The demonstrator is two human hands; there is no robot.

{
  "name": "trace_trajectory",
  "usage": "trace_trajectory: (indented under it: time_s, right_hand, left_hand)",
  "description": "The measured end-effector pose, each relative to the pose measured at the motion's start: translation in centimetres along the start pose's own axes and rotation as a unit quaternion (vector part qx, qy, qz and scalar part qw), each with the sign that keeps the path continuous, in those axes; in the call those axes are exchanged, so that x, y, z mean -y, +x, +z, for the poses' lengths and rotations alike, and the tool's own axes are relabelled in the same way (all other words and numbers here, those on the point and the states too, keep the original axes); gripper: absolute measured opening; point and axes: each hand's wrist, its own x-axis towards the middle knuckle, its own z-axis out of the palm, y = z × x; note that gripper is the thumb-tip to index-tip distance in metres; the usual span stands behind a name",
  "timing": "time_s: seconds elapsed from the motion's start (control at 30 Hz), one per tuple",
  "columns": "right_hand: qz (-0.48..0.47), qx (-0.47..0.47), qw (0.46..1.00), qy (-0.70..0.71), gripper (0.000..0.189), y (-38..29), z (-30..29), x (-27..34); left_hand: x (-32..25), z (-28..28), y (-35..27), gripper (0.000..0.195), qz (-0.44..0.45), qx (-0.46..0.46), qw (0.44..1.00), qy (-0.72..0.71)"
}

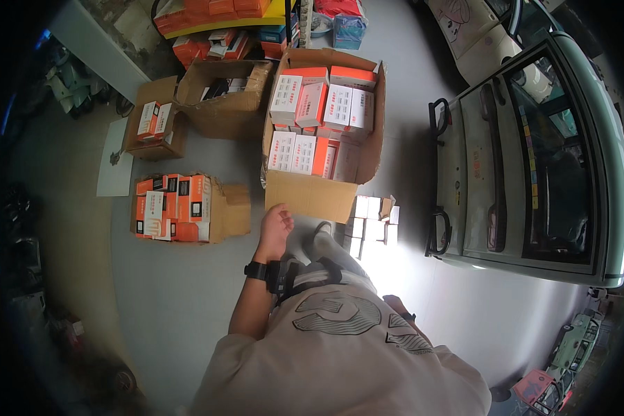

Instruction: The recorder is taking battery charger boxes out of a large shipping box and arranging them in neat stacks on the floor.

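My left hand (277,227) is raised by my waist, just below the front flap of a large open cardboard box (311,195). Its fingers look loosely curled, and nothing shows in it. At my right side hangs my right hand (393,300), mostly hidden by my shirt. The large box holds many white and orange cartons (312,104). To the left, a smaller cardboard box (230,210) is packed with orange, black and white cartons (190,200).
Two more open cardboard boxes (229,118) (158,151) stand behind on the left. White cartons (364,223) lie on the floor by my foot. A yellow-edged shelf (229,23) is at the top. A pale green vehicle (530,161) stands at the right.
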Motion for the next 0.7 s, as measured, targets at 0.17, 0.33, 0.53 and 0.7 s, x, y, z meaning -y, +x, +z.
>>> trace_trajectory:
  time_s: [0.17,0.33,0.53,0.7]
  right_hand:
    - [0.194,-0.083,0.78,0.589,0.04,5.8,-6.1,1.8]
    - [0.099,-0.162,0.777,0.6,0.036,10.8,-15.9,4.4]
    - [0.056,-0.204,0.721,0.66,0.038,11.0,-19.6,4.8]
    - [0.216,-0.225,0.683,0.66,0.04,7.1,-13.3,2.6]
  left_hand:
    - [-1.5,1.3,1.1,0.018,-0.021,-0.029,0.999,0.032]
    - [-3.7,2.2,3.5,0.022,-0.011,-0.055,0.998,0.031]
    - [-6.4,5.7,8.7,0.028,-0.026,-0.046,0.998,0.037]
    - [-7.3,9.4,15.8,0.045,-0.018,0.059,0.992,0.114]
